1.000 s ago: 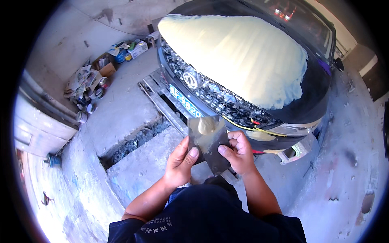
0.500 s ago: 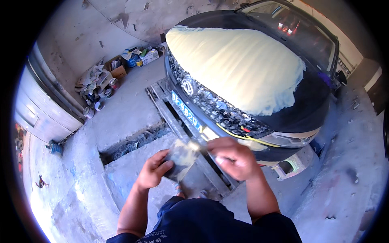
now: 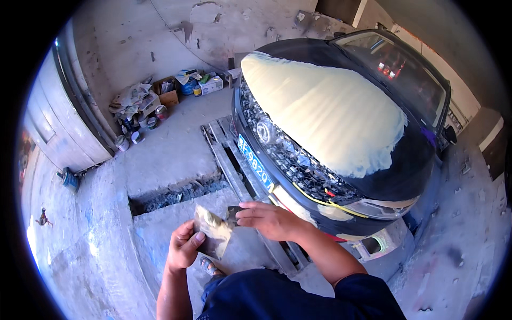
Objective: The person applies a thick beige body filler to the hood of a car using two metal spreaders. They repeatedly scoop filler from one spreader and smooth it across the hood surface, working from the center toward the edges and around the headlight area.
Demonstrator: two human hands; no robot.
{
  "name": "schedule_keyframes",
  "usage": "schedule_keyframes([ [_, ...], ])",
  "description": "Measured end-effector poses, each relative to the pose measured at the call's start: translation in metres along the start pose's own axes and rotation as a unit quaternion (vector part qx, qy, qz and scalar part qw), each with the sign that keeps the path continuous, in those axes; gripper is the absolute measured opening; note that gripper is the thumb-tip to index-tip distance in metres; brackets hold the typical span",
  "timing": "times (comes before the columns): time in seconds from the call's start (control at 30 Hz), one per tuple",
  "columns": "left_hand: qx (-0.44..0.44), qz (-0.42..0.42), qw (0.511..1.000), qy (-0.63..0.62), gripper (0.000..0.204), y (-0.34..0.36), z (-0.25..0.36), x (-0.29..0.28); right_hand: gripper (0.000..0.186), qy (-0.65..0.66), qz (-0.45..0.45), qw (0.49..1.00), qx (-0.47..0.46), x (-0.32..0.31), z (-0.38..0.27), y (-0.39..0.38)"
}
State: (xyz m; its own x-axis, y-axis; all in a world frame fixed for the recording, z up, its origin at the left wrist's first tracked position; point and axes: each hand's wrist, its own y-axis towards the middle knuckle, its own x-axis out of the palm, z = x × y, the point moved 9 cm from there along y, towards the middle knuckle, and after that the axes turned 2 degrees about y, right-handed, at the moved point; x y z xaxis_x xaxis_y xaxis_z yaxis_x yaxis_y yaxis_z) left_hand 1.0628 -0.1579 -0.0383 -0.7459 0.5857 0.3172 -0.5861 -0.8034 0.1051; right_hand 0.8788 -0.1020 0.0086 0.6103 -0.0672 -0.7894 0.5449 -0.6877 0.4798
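In front of my body, my left hand (image 3: 185,245) grips a flat board (image 3: 214,246) by its left edge, thumb on top. Cream-coloured filler paste (image 3: 212,220) is smeared over the board, with a lump near its upper part. My right hand (image 3: 272,220) pinches a small dark spreader (image 3: 233,214), which is at the board's upper right edge. Ahead stands a dark car (image 3: 421,160). A broad pale yellow coat of filler (image 3: 325,106) covers much of its hood, with streaks and ragged edges.
Below the car's nose, metal rails (image 3: 226,154) cross the floor beside a recessed trench (image 3: 178,196). A yellow strip (image 3: 320,201) hangs along the bumper. Cans (image 3: 122,143), papers (image 3: 130,98) and cardboard boxes (image 3: 166,93) line the wall. At left are a metal door (image 3: 69,128) and a bucket (image 3: 69,180).
My view has shifted, so the car sits lower and farther right. Both hands have moved left and downward with the board, and the spreader now shows clearly beside it.
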Motion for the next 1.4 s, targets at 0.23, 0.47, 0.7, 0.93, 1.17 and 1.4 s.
schedule_keyframes([
  [0.23,0.071,0.178,0.973,-0.126,0.033,0.002,0.018,-0.104,0.032,0.279,0.294,0.859,0.314,0.05,0.077,0.032],
  [0.47,0.051,0.224,0.962,-0.147,0.032,0.014,0.025,-0.194,0.03,0.382,0.308,0.798,0.351,0.11,0.087,0.103],
  [0.7,-0.012,0.241,0.956,-0.167,0.037,0.042,0.035,-0.24,0.039,0.417,0.294,0.811,0.287,0.128,0.091,0.182],
  [0.93,-0.021,0.29,0.943,-0.164,0.032,0.082,0.031,-0.28,0.045,0.467,0.224,0.808,0.282,0.162,0.126,0.255],
  [1.17,0.034,0.351,0.925,-0.139,0.036,0.141,0.034,-0.326,0.043,0.508,0.122,0.822,0.228,0.194,0.19,0.337],
  [1.4,0.088,0.423,0.899,-0.07,0.037,0.194,0.06,-0.363,0.038,0.386,-0.038,0.914,0.117,0.195,0.23,0.415],
])
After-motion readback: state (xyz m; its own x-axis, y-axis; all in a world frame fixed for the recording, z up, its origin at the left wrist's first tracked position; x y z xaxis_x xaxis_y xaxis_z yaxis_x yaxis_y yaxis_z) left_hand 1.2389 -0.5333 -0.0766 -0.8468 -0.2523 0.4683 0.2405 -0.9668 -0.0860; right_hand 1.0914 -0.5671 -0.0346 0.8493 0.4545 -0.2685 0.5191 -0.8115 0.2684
